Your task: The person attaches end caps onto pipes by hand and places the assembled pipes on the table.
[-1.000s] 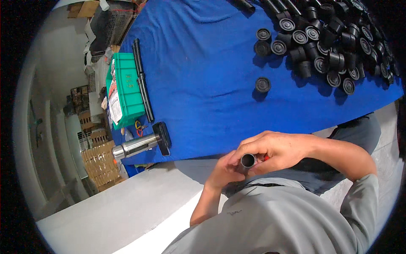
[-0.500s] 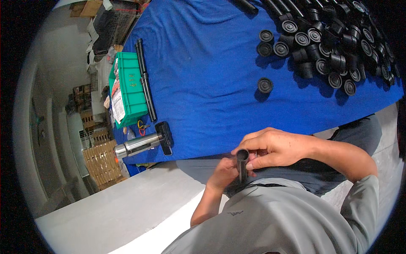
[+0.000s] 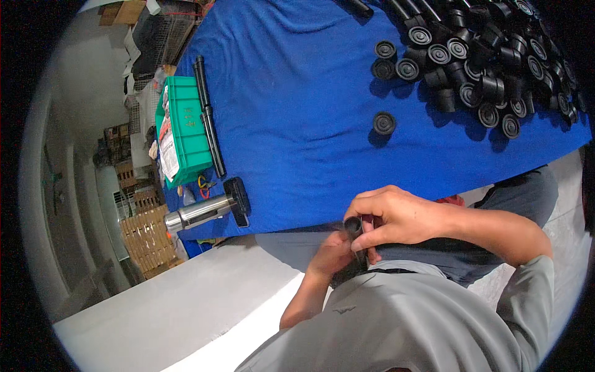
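My right hand (image 3: 400, 216) is closed around a short black tube (image 3: 354, 225), held close to my body just below the near edge of the blue-covered table (image 3: 297, 111). My left hand (image 3: 331, 254) sits under it and grips the lower end of the same tube; its fingers are partly hidden by the right hand. A single black round cap (image 3: 384, 123) lies alone on the blue cloth above my hands. A large pile of black caps and cylinders (image 3: 483, 68) fills the table's far right.
A green plastic crate (image 3: 183, 127) stands at the table's left edge with two long black rods (image 3: 209, 124) beside it. A metal cylinder with a black head (image 3: 207, 209) lies at the near left corner. Stacked wooden crates (image 3: 149, 239) are on the floor to the left.
My hands have shifted slightly lower and nearer my body, and the tube has turned from end-on to more upright between them. The things on the table have not moved.
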{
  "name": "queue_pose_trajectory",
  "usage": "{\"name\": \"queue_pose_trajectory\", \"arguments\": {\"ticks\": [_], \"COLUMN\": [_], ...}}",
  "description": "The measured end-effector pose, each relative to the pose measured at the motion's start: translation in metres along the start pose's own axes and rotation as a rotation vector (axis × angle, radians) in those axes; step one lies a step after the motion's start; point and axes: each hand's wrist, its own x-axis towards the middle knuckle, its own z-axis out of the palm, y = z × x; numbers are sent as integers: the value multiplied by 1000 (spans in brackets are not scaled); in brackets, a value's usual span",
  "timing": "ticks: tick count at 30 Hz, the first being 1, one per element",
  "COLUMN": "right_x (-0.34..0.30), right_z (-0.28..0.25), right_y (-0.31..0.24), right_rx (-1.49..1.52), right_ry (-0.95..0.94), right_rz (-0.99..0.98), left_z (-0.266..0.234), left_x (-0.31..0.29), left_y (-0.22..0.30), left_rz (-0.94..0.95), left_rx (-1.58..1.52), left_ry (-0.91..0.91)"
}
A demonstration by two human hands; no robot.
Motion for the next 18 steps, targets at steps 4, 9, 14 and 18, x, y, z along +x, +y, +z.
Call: {"name": "queue_pose_trajectory", "arguments": {"ticks": [4,9,14,18], "right_x": [1,1,2,9], "right_z": [2,1,-20,-18], "right_y": [-7,-9,-16,-11], "right_rx": [72,13,149,27], "right_ry": [-36,-65,23,215], "right_rz": [43,9,70,-133], "left_z": [2,3,17,-19], "left_x": [-2,0,-26,-10], "left_y": [2,-2,34,19], "left_rz": [-9,72,7,530], "left_rx": [154,-76,71,-218], "left_ry": [49,28,181,-22]}}
